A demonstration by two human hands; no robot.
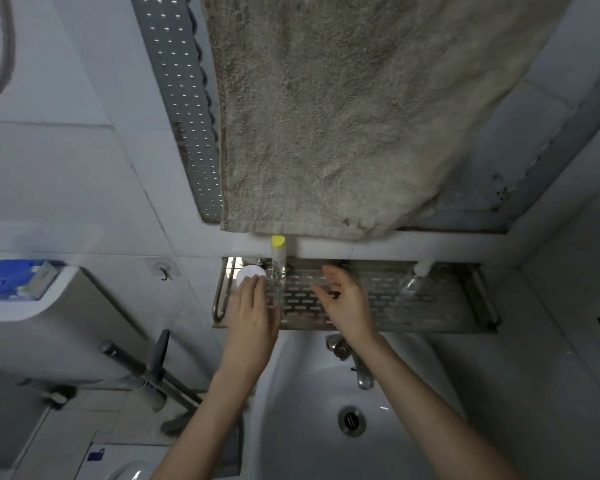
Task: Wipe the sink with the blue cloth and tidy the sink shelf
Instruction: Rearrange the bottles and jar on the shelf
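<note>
- Now the person works on the sink shelf [430, 306], so I judge the tidying is under way.
- The left hand [253, 317] rests its fingers on a white-lidded jar [249, 274]; whether the grip closes I cannot tell.
- The right hand [347, 303] hovers open, holding nothing, beside the yellow-capped clear bottle [278, 268].
- A second bottle [414, 280] lies at the shelf's right.
- The blue cloth is not visible; whether the sink [291, 427] is wiped I cannot say.

- A white ceramic sink [302, 410] sits low in view, its round metal drain [351, 420] open and its basin bare.
- A perforated grey metal sink shelf [378, 306] hangs on the wall above it, rust-stained, carrying an upright clear bottle with a yellow cap [278, 268], a white round-lidded jar [250, 276] at its left end and a tilted clear bottle [413, 282] toward the right.
</note>
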